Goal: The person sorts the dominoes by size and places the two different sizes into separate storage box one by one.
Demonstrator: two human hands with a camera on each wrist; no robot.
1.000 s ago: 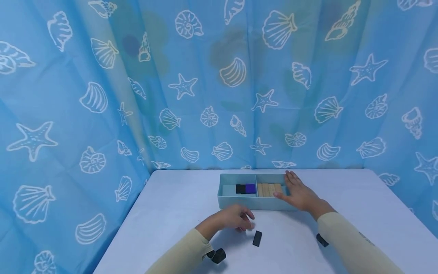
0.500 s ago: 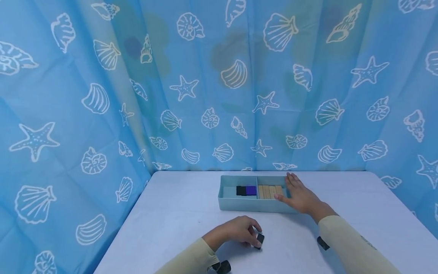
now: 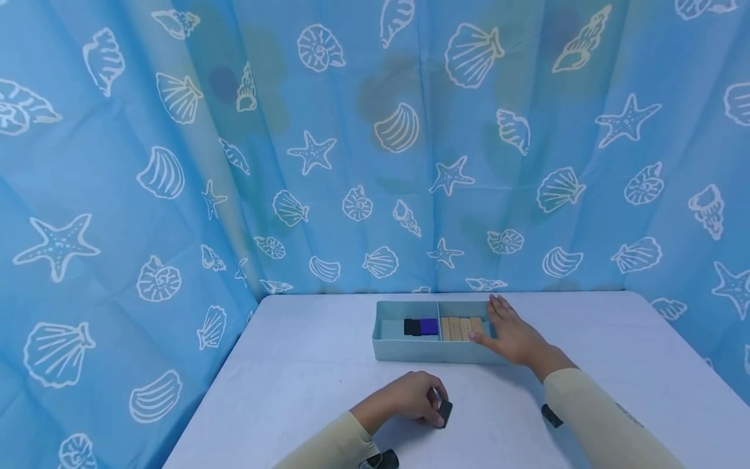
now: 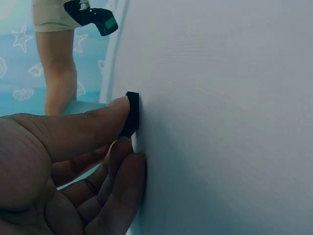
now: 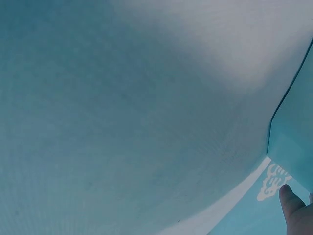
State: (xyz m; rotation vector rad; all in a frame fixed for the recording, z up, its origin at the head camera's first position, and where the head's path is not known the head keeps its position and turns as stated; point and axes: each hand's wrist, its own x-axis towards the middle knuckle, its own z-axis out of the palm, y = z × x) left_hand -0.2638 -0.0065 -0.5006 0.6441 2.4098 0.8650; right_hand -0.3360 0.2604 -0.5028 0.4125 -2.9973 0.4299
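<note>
My left hand (image 3: 410, 396) pinches a small black rectangular block (image 3: 446, 414) between thumb and fingers, low over the white table in front of the box. In the left wrist view the thumb lies along the near face of the black block (image 4: 133, 115); whether it touches the cloth I cannot tell. A pale blue two-compartment box (image 3: 428, 352) stands at the back. My right hand (image 3: 515, 333) rests over its right end, fingers extended and thumb on the front rim. Only a fingertip (image 5: 293, 208) shows in the right wrist view.
In the box's left compartment lie black blocks (image 3: 412, 327) beside a purple block (image 3: 429, 326). The right compartment holds several light wooden blocks (image 3: 455, 329) in a row. A blue shell-print curtain (image 3: 351, 195) hangs behind the white table (image 3: 293, 378).
My left hand has moved right and toward me to the black block on the table and taken it between thumb and fingers. My right hand stays on the box.
</note>
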